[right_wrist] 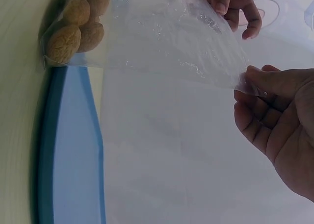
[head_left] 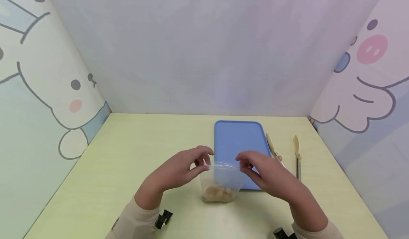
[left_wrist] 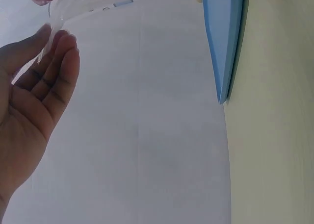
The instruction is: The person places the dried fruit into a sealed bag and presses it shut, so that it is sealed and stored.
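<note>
A clear plastic bag (head_left: 223, 177) stands upright in front of me, with several walnuts (head_left: 218, 193) at its bottom. My left hand (head_left: 185, 166) pinches the top left corner of the bag between thumb and fingers. At the opposite top corner, my right hand (head_left: 266, 173) pinches the plastic the same way. The right wrist view shows the brown, wrinkled walnuts (right_wrist: 71, 33) low in the bag, with the right hand (right_wrist: 282, 116) on its upper edge. In the left wrist view, thumb and fingertips of the left hand (left_wrist: 39, 87) meet on the film.
A blue tray (head_left: 241, 139) lies behind the bag, partly seen through it. Tongs with tan tips (head_left: 273, 148) lie along the tray's right edge, and a second similar tool (head_left: 298, 157) lies farther right. Cartoon-printed walls enclose the pale yellow table (head_left: 143, 139) on both sides.
</note>
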Available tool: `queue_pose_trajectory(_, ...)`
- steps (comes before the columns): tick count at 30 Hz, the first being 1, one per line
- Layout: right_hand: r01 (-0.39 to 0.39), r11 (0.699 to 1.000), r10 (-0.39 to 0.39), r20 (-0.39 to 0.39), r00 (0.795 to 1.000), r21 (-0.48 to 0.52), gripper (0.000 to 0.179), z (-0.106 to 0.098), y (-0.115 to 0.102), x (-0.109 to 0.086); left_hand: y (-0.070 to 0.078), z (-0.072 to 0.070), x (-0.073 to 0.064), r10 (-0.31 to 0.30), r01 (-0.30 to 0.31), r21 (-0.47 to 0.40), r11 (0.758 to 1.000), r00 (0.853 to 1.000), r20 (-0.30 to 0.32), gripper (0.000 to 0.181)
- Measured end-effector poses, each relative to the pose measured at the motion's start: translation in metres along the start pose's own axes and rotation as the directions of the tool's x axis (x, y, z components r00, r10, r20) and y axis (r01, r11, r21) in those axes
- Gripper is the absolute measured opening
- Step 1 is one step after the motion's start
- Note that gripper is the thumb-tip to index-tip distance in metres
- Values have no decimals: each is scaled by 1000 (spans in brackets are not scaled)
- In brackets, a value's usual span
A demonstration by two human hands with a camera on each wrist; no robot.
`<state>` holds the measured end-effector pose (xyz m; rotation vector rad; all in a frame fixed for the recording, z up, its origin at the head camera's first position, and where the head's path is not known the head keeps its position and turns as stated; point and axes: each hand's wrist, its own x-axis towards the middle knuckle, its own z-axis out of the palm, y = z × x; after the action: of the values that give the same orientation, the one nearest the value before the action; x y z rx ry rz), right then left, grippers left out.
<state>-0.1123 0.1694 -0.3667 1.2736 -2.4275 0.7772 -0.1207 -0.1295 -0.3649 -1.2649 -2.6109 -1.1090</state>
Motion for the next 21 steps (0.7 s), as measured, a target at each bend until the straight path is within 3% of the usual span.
queue_pose_trajectory(5, -42, 998, 42, -5, 999, -37, 40, 2, -3, 1, 1, 2, 0, 10, -10, 34, 999, 1000, -9, 33)
queue_pose_trajectory(10, -132, 990, 134, 51, 990, -44, 26, 4, -10, 3, 4, 4, -1, 59, -59, 84, 995, 998, -5, 23)
queue_pose_trajectory(14, -93, 991, 97, 32, 995, -94, 31, 5, -11, 2, 5, 4, 0, 92, -91, 111, 990, 996, -4, 17)
queue_pose_trajectory(21, -9, 994, 8, -9, 1000, -106, 28, 5, -8, -1, 5, 3, -1, 59, -58, 106, 993, 998, -6, 19)
